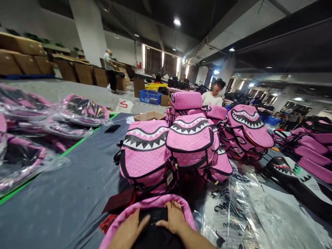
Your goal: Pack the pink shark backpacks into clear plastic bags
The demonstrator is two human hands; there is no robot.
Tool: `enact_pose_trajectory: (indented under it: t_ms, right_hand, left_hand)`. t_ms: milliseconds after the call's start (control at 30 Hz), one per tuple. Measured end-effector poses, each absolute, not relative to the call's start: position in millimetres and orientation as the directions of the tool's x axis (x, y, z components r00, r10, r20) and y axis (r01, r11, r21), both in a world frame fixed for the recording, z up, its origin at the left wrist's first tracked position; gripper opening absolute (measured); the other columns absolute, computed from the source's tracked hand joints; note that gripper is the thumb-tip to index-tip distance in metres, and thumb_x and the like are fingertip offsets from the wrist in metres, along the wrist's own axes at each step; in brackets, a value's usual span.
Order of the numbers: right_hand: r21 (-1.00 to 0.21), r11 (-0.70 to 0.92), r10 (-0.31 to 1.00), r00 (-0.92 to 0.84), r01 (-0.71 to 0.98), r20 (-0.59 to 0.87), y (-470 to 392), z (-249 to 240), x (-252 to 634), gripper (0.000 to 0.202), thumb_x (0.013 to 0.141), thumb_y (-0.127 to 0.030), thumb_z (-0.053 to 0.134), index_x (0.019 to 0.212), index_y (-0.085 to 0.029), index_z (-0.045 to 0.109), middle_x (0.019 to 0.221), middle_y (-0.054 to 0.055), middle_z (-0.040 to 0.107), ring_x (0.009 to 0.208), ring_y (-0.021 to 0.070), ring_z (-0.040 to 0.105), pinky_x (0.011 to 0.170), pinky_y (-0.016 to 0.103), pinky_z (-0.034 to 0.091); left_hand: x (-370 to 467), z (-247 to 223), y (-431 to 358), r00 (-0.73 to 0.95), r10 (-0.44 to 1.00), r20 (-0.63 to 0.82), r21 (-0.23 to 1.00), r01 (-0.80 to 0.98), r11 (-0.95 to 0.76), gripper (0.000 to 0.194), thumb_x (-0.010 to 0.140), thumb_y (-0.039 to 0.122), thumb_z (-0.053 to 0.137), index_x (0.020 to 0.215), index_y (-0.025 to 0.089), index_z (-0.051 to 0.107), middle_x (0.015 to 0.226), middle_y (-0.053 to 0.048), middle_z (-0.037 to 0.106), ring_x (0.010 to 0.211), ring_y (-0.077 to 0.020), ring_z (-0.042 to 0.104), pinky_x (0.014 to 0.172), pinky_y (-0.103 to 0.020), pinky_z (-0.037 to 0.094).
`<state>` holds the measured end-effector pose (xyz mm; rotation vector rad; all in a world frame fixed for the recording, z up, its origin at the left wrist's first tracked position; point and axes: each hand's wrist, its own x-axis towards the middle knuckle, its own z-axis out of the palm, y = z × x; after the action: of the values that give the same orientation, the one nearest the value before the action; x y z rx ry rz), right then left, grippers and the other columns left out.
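At the bottom centre a pink backpack [166, 197] lies with its black side [155, 238] up and its pink edge curving around it. My left hand [131, 226] rests on the left part of this backpack, thumb stretched out and the other fingers mostly out of sight. On the right part lies my right hand [174, 217], its fingers near the pink edge and its thumb pointing left. Just beyond stand pink backpacks with black-and-white shark-mouth prints, among them a left one [145, 155] and a middle one [190, 141]. A dark red tag [119, 200] lies beside my left hand.
Printed clear plastic bags [228, 214] lie to the right, near a black shark-print piece [293, 176]. Plastic-wrapped pink backpacks [83, 109] fill the left side past a green edge [80, 141]. A phone [112, 128] rests on the table. One person [212, 98] is behind the backpacks.
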<state>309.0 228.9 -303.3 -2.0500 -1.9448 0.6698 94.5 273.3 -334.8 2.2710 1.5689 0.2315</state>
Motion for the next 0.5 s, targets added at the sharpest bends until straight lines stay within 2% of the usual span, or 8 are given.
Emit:
enact_pose_trajectory:
  t_ms: [67, 100, 167, 233, 333, 400, 500]
  right_hand:
    - [-0.474, -0.101, 0.992, 0.051, 0.875, -0.118, 226, -311, 303, 0.066, 0.072, -0.059, 0.08, 0.118, -0.018, 0.06, 0.124, 0.017, 0.064, 0.127, 0.0406, 0.053, 0.108, 0.056, 0.039]
    - [-0.476, -0.099, 0.993, 0.059, 0.874, -0.098, 222, -314, 300, 0.065, 0.072, -0.059, 0.08, 0.118, -0.018, 0.06, 0.124, 0.016, 0.064, 0.128, 0.0409, 0.053, 0.109, 0.056, 0.039]
    - [-0.464, -0.081, 0.996, 0.057, 0.882, -0.065, 214, -320, 294, 0.065, 0.072, -0.051, 0.082, 0.122, -0.018, 0.059, 0.127, 0.017, 0.063, 0.128, 0.0408, 0.052, 0.11, 0.056, 0.039]
    - [-0.437, -0.016, 1.0, 0.011, 0.899, -0.015, 205, -318, 293, 0.066, 0.074, -0.039, 0.081, 0.131, -0.016, 0.056, 0.137, 0.018, 0.058, 0.132, 0.0405, 0.05, 0.112, 0.055, 0.039]
    - [-0.362, 0.109, 0.994, -0.095, 0.926, 0.054, 203, -297, 309, 0.05, 0.084, -0.017, 0.067, 0.132, -0.022, 0.058, 0.146, 0.013, 0.054, 0.137, 0.0338, 0.047, 0.116, 0.05, 0.037]
    - [-0.281, 0.055, 0.998, -0.061, 0.958, -0.014, 214, -274, 328, 0.054, 0.082, -0.01, 0.064, 0.133, -0.024, 0.058, 0.143, 0.01, 0.056, 0.134, 0.031, 0.051, 0.114, 0.047, 0.04]
    - [-0.197, -0.084, 0.98, 0.045, 0.977, -0.194, 243, -251, 357, 0.063, 0.069, -0.008, 0.075, 0.13, -0.019, 0.063, 0.128, 0.012, 0.067, 0.116, 0.0327, 0.064, 0.099, 0.04, 0.052]
  left_hand:
    - [107, -334, 246, 0.301, 0.928, -0.221, 0.303, 0.925, -0.228, 0.089, 0.081, 0.073, 0.047, 0.149, 0.016, 0.046, 0.152, -0.025, 0.045, 0.143, -0.0462, 0.038, 0.107, -0.066, 0.038]
    - [114, -334, 235, 0.302, 0.922, -0.245, 0.266, 0.935, -0.235, 0.094, 0.078, 0.074, 0.05, 0.153, 0.018, 0.04, 0.158, -0.025, 0.035, 0.147, -0.0478, 0.029, 0.11, -0.068, 0.032]
    - [125, -337, 219, 0.301, 0.929, -0.213, 0.211, 0.943, -0.257, 0.09, 0.078, 0.069, 0.057, 0.153, 0.021, 0.038, 0.162, -0.025, 0.027, 0.149, -0.0484, 0.021, 0.115, -0.065, 0.024]
    - [130, -342, 214, 0.291, 0.948, -0.126, 0.179, 0.947, -0.267, 0.078, 0.083, 0.059, 0.058, 0.15, 0.023, 0.043, 0.161, -0.023, 0.03, 0.148, -0.0471, 0.024, 0.118, -0.061, 0.023]
    - [129, -350, 214, 0.275, 0.96, 0.052, 0.146, 0.949, -0.28, 0.063, 0.089, 0.051, 0.054, 0.147, 0.027, 0.047, 0.158, -0.02, 0.039, 0.146, -0.0439, 0.033, 0.116, -0.06, 0.028]
    - [127, -354, 213, 0.274, 0.95, 0.153, 0.12, 0.949, -0.293, 0.059, 0.091, 0.05, 0.052, 0.146, 0.03, 0.048, 0.155, -0.017, 0.044, 0.145, -0.0421, 0.037, 0.115, -0.059, 0.031]
    - [124, -361, 211, 0.258, 0.938, 0.232, 0.08, 0.956, -0.283, 0.055, 0.09, 0.049, 0.054, 0.143, 0.032, 0.053, 0.152, -0.012, 0.05, 0.141, -0.0401, 0.043, 0.112, -0.059, 0.035]
